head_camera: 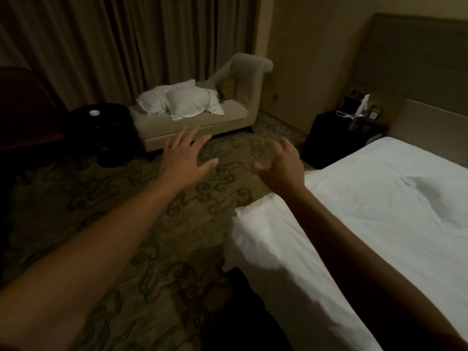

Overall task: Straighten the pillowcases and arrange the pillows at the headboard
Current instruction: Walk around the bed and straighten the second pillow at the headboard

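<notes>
Two white pillows lie heaped on a beige chaise lounge (192,127) across the room: one pillow (188,101) in front, the other pillow (153,98) behind it to the left. Both pillowcases look rumpled. My left hand (183,158) and my right hand (281,164) are stretched out in the air over the carpet, fingers spread, holding nothing, well short of the chaise. The bed (367,224) with its white sheet fills the lower right. Its padded headboard (430,125) rises at the far right, with no pillow visible against it.
A dark nightstand (339,138) with a tissue box and cables stands between bed and chaise. A dark round side table (106,127) sits left of the chaise, a dark chair at far left. Curtains hang behind. Patterned carpet (152,224) lies between me and the chaise.
</notes>
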A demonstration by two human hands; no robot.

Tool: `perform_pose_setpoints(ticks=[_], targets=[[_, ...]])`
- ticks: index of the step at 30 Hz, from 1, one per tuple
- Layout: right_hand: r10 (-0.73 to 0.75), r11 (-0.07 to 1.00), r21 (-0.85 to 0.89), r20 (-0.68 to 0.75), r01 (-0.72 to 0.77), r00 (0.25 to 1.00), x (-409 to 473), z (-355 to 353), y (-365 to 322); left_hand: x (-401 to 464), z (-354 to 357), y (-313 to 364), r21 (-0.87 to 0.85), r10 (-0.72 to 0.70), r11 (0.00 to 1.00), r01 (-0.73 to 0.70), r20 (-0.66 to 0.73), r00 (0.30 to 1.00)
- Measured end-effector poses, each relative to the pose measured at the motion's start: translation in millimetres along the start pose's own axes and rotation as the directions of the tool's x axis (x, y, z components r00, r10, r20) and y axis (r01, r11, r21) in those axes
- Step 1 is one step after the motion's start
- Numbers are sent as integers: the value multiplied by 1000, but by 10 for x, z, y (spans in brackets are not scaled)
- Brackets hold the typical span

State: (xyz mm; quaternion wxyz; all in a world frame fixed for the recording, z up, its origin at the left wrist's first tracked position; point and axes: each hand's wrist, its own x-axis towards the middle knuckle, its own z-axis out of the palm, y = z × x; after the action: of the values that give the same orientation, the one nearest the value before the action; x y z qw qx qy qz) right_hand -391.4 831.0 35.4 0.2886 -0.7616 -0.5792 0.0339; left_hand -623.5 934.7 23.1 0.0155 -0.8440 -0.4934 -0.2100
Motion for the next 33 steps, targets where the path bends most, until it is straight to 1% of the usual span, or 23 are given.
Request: perform_pose_setpoints(ticks=[1, 2, 3, 4, 6, 7, 9, 10, 12, 13, 15, 16, 18, 19, 21, 22, 24, 25, 27, 28, 30, 31, 33], targets=[[74, 997, -20, -39, -75, 996, 591, 309, -44, 679, 250, -303, -72, 55, 996, -53, 25, 998], [95, 995, -27, -36, -96, 995, 758, 372, -41, 895, 317, -362, -51, 111, 993, -108, 41, 993], [105, 994, -14, -48, -105, 993, 740, 358, -38, 929, 358, -358, -22, 116, 993, -115, 40, 993], [137, 990, -33, -91, -141, 986, 1453, 559, -116, 1700, 475, -631, -127, 136, 984, -128, 56, 989], [149, 987, -38, -92, -153, 985, 1647, 561, -144, 1940, 563, -634, -106, 166, 981, -160, 46, 985], [220, 974, -24, -153, -226, 963, 2270, 627, -123, 2672, 670, -701, -164, 236, 961, -224, 62, 970], [254, 965, -14, -182, -261, 950, 2491, 591, -68, 2936, 743, -615, -164, 283, 948, -274, 34, 959], [296, 952, -10, -233, -307, 926, 3058, 769, 63, 3560, 980, -652, -210, 340, 923, -322, 55, 939], [329, 941, 6, -233, -337, 915, 3214, 783, 167, 3775, 1129, -567, -183, 377, 915, -360, 66, 924], [354, 932, 22, -280, -363, 892, 3866, 1078, 387, 4443, 1489, -659, -216, 404, 898, -383, 65, 912], [371, 926, 38, -280, -376, 885, 4088, 1099, 486, 4728, 1620, -622, -193, 422, 895, -402, 69, 904], [374, 925, 54, -308, -376, 875, 4796, 1347, 701, 5424, 1916, -730, -225, 425, 887, -403, 56, 904], [360, 930, 45, -299, -364, 884, 5046, 1386, 706, 5697, 2023, -793, -216, 420, 891, -400, 52, 906], [405, 912, 77, -325, -403, 855, 5567, 1503, 908, 6326, 2239, -761, -223, 477, 863, -453, 65, 877], [396, 916, 65, -307, -396, 866, 5646, 1593, 871, 6549, 2367, -838, -161, 512, 854, -495, 85, 855], [443, 890, 65, -354, -451, 823, 6099, 1473, 1183, 7181, 2586, -516, -248, 546, 823, -511, 97, 832], [441, 891, 66, -367, -450, 819, 6241, 1460, 1210, 7409, 2716, -372, -263, 540, 823, -504, 85, 837], [472, 862, 40, -425, -506, 772, 6698, 1356, 1613, 7976, 3018, 103, -354, 589, 770, -530, 78, 804], [491, 856, 50, -391, -515, 779, 6948, 1355, 1670, 8134, 3157, 371, -356, 602, 759, -545, 67, 796], [548, 806, 46, -433, -590, 715, 7344, 1375, 2117, 8592, 3566, 838, -434, 675, 682, -589, 63, 735], [584, 787, 83, -416, -611, 697, 7510, 1370, 2261, 8740, 3740, 986, -401, 702, 670, -625, 65, 709], [617, 740, 82, -476, -667, 626, 7884, 1384, 2716, 9246, 4150, 1313, -453, 754, 606, -654, 66, 654], [634, 731, 113, -477, -673, 609, 7967, 1334, 2852, 9551, 4342, 1337, -384, 785, 590, -710, 68, 616]])
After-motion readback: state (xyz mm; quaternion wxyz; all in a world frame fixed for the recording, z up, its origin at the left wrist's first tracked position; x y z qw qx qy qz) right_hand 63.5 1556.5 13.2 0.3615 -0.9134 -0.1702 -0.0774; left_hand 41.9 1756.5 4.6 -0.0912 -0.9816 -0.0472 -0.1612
